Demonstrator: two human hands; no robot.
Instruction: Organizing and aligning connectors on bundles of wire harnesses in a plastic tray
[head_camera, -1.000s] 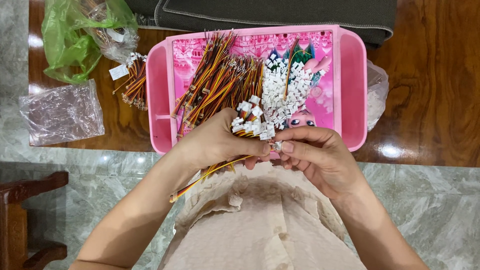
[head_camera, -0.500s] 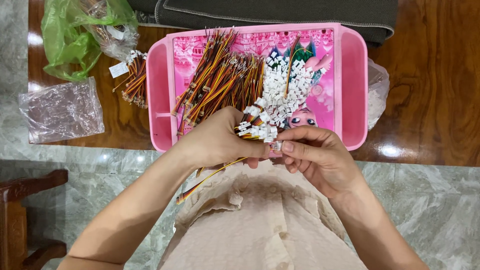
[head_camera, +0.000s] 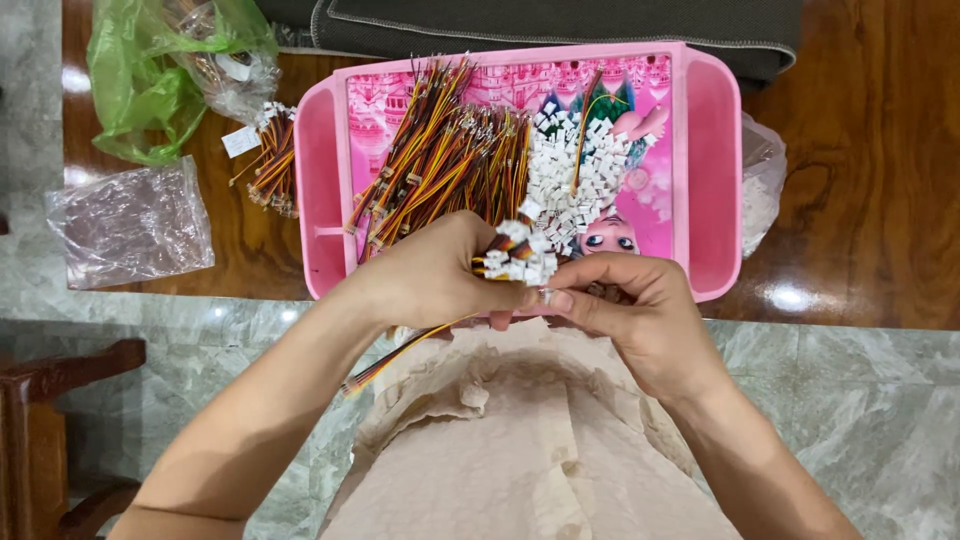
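So at this point we had a fistful of finished leads in our left hand (head_camera: 432, 275): the bundle of wired connectors (head_camera: 520, 258) was clamped in a closed grip, white plugs poking out on top and the red-yellow-black tails hanging below the wrist toward our lap. Our right hand (head_camera: 628, 305) was pinching at the front of that bundle, thumb and forefinger closed on something tiny; we couldn't tell exactly which piece. All of it hovered over the near edge of the pink tray (head_camera: 712, 180) on the worktop (head_camera: 860, 200). Judging by the tray, we were nowhere near finished: a big heap of loose wires (head_camera: 440, 165) and a pile of white housings (head_camera: 570, 180) still sat inside.
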